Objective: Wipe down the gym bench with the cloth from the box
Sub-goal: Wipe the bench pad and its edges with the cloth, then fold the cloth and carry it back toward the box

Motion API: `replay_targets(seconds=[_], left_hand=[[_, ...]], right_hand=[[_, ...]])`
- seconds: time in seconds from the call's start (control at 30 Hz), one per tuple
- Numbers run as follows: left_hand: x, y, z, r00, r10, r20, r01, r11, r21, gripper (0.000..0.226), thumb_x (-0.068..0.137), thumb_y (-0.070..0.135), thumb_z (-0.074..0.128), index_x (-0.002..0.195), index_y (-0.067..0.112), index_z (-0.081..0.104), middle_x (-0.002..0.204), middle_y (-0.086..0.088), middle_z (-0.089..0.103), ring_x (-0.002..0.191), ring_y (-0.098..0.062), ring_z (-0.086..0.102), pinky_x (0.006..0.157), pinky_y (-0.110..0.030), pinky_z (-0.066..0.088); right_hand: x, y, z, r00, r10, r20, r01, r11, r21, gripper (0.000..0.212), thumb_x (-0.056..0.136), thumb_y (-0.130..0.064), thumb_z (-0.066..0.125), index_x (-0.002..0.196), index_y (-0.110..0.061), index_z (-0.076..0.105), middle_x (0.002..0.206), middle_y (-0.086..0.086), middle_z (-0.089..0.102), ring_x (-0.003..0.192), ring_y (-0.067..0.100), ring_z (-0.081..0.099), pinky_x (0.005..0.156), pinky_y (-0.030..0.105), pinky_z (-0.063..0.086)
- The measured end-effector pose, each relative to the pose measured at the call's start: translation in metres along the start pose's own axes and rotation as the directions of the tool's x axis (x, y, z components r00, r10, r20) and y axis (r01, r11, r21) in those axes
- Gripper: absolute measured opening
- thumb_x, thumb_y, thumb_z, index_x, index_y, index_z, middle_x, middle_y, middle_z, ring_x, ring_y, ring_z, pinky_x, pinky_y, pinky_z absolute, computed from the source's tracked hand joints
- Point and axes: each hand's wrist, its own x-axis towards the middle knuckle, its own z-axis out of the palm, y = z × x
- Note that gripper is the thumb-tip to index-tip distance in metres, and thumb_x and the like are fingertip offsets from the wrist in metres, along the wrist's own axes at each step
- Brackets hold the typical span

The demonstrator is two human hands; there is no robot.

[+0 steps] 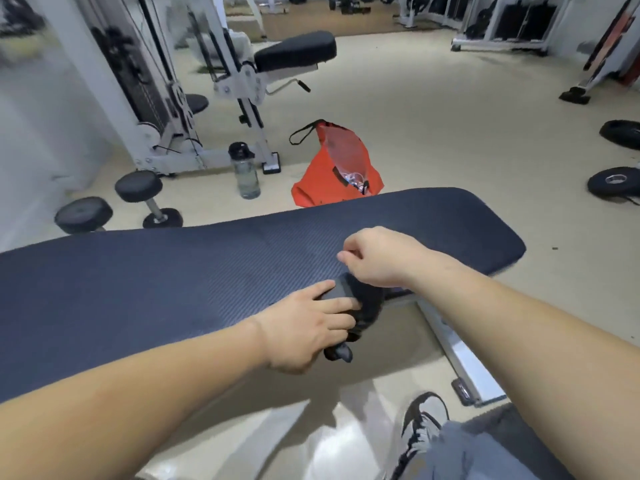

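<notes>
Pressing left hand point(304, 330) flat-fingered on cloth point(367, 303) draped over near edge of bench point(173, 289), 6 o'clock; curling right hand point(381, 258) just above, hold unclear. Bare room along it toward 9 and 2 o'clock.

Gym bench point(214, 271): a long, flat pad in dark navy with fine diagonal ribbing, running across the view from left to a rounded end at right, on a white metal frame. Cloth point(363, 306): dark and bunched, with a flat grey band on top. It is draped over the pad's near edge under the straight fingers of the left hand point(304, 327).
</notes>
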Motion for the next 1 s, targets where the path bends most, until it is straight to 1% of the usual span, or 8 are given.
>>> replay_targets(seconds=[0.13, 0.27, 0.5, 0.6, 0.7, 0.8, 0.87, 1.0], left_hand=[[-0.083, 0.011, -0.004, 0.990, -0.129, 0.048, 0.131, 0.991, -0.026, 0.026, 0.080, 0.028, 0.049, 0.092, 0.015, 0.067, 0.105, 0.002, 0.063, 0.133, -0.027, 0.046, 0.103, -0.046, 0.037], [-0.170, 0.009, -0.008, 0.970, -0.240, 0.030, 0.242, 0.964, -0.111, 0.025, 0.084, 0.036, 0.050, 0.078, 0.018, 0.065, 0.087, 0.003, 0.061, 0.108, -0.029, 0.054, 0.091, -0.045, 0.045], [-0.235, -0.020, -0.030, 0.869, -0.480, 0.116, 0.493, 0.861, -0.129, 0.030, 0.081, 0.034, 0.040, 0.057, 0.022, 0.052, 0.068, 0.006, 0.063, 0.085, -0.020, 0.056, 0.071, -0.040, 0.045], [-0.248, -0.058, -0.049, 0.479, -0.859, 0.182, 0.802, 0.344, -0.488, 0.023, 0.076, 0.034, 0.038, 0.059, 0.019, 0.045, 0.065, 0.004, 0.055, 0.075, -0.021, 0.051, 0.070, -0.042, 0.046], [-0.233, -0.090, -0.066, 0.069, -0.891, 0.449, 0.333, -0.404, -0.852, 0.011, 0.069, 0.023, 0.050, 0.062, 0.016, 0.047, 0.065, -0.005, 0.048, 0.063, -0.024, 0.044, 0.064, -0.042, 0.039], [-0.202, -0.117, -0.060, 0.232, -0.707, 0.668, -0.194, -0.707, -0.680, 0.020, 0.082, 0.022, 0.049, 0.078, 0.010, 0.064, 0.081, -0.018, 0.066, 0.071, -0.031, 0.065, 0.080, -0.043, 0.057], [-0.178, -0.140, -0.049, 0.370, -0.631, 0.682, -0.254, -0.774, -0.579, 0.027, 0.085, 0.025, 0.052, 0.082, 0.008, 0.072, 0.092, -0.019, 0.073, 0.087, -0.035, 0.069, 0.097, -0.050, 0.055], [-0.131, -0.186, -0.031, 0.481, -0.588, 0.650, -0.317, -0.808, -0.496, 0.023, 0.092, 0.027, 0.055, 0.093, 0.011, 0.073, 0.093, -0.012, 0.073, 0.087, -0.030, 0.069, 0.092, -0.041, 0.052]], right_hand=[[0.013, -0.078, 0.019, 0.980, -0.164, 0.108, 0.181, 0.969, -0.167, 0.026, 0.103, -0.043, 0.047, 0.099, -0.029, 0.068, 0.107, 0.001, 0.068, 0.106, 0.028, 0.063, 0.074, 0.035, 0.044], [0.014, -0.124, 0.038, 0.972, -0.234, -0.003, 0.232, 0.966, -0.111, 0.036, 0.103, -0.042, 0.044, 0.071, -0.026, 0.047, 0.087, -0.004, 0.060, 0.089, 0.028, 0.057, 0.074, 0.038, 0.049], [0.044, -0.146, 0.046, 0.963, -0.268, -0.018, 0.263, 0.929, 0.260, 0.039, 0.103, -0.038, 0.052, 0.072, -0.016, 0.061, 0.063, 0.002, 0.058, 0.063, 0.015, 0.051, 0.066, 0.041, 0.048], [0.058, -0.157, 0.043, 0.978, -0.198, -0.063, 0.201, 0.823, 0.532, 0.033, 0.102, -0.037, 0.056, 0.093, -0.011, 0.074, 0.093, 0.014, 0.074, 0.072, 0.013, 0.059, 0.081, 0.045, 0.057], [0.071, -0.165, 0.041, 0.992, -0.123, 0.013, 0.062, 0.583, 0.810, 0.034, 0.100, -0.050, 0.059, 0.103, -0.020, 0.076, 0.109, 0.005, 0.077, 0.087, 0.006, 0.071, 0.081, 0.037, 0.060], [0.090, -0.166, 0.042, 0.983, -0.160, 0.088, -0.010, 0.437, 0.900, 0.052, 0.088, -0.069, 0.061, 0.109, -0.024, 0.077, 0.122, 0.004, 0.076, 0.107, 0.008, 0.073, 0.095, 0.039, 0.060], [0.106, -0.155, 0.042, 0.974, -0.205, 0.093, -0.028, 0.300, 0.954, 0.063, 0.083, -0.069, 0.068, 0.118, -0.017, 0.075, 0.125, 0.017, 0.074, 0.109, 0.017, 0.071, 0.102, 0.053, 0.056], [0.132, -0.100, 0.030, 0.946, -0.317, 0.066, -0.018, 0.152, 0.988, 0.087, 0.067, -0.052, 0.091, 0.136, -0.008, 0.060, 0.134, 0.009, 0.072, 0.126, 0.021, 0.068, 0.106, 0.038, 0.054]])
